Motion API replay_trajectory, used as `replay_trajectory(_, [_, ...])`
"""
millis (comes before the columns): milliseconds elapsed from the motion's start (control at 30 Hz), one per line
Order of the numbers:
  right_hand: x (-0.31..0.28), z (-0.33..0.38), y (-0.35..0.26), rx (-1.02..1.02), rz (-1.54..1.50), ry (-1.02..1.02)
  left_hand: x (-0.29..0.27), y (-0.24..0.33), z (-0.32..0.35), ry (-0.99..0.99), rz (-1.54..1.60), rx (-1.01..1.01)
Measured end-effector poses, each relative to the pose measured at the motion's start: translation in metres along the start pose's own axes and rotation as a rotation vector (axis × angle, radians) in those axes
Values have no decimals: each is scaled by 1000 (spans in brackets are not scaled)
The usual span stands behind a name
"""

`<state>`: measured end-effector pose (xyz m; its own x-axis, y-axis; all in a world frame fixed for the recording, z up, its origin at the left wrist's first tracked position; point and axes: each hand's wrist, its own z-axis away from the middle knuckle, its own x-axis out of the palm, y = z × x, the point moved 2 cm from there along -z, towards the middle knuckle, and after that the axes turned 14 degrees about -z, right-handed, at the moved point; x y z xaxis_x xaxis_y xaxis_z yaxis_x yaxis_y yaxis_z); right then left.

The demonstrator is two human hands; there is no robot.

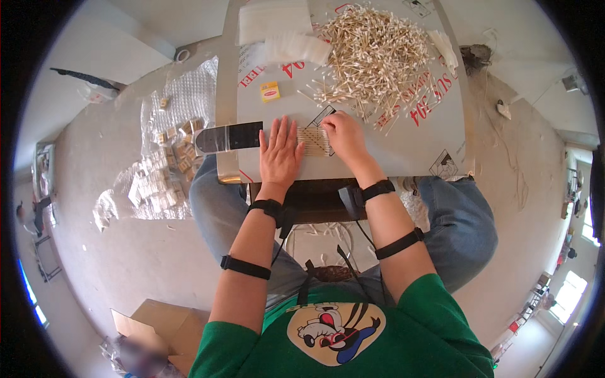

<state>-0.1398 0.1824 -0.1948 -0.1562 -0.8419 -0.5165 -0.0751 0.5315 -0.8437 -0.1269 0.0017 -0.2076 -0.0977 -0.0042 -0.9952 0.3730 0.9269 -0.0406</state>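
Note:
My left hand point(280, 154) lies flat, palm down, on the table near its front edge. Its fingers point away from me, slightly apart. Under and beside it, a row of cotton swabs point(313, 141) lies side by side. At the right end of this row my right hand point(344, 134) is closed, fingertips together; what they hold, if anything, is hidden. To the left of my left hand is a flat black strip point(244, 135) with a clear, rounded end. A large loose heap of cotton swabs point(378, 57) covers the far right of the table.
Clear plastic bags point(297, 48) and a whitish stack of sheets point(274, 20) lie at the far left of the table point(252, 167). A small yellow box point(270, 92) sits nearer. On the floor, bubble wrap point(195, 79) bears several small packs point(154, 183). A cardboard box point(167, 324) stands lower left.

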Motion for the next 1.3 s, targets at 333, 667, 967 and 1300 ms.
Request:
replay_trajectory(333, [2, 41, -11, -119, 317, 104, 1, -1, 1, 9, 11, 10])
replay_trajectory(667, [2, 56, -17, -91, 405, -93, 4, 0, 1, 41, -27, 35])
replay_trajectory(967, [6, 46, -12, -121, 487, -182, -3, 1, 0, -14, 7, 56])
replay_trajectory(1300, [6, 47, -13, -127, 473, -179, -2, 0, 0, -29, 46, 66])
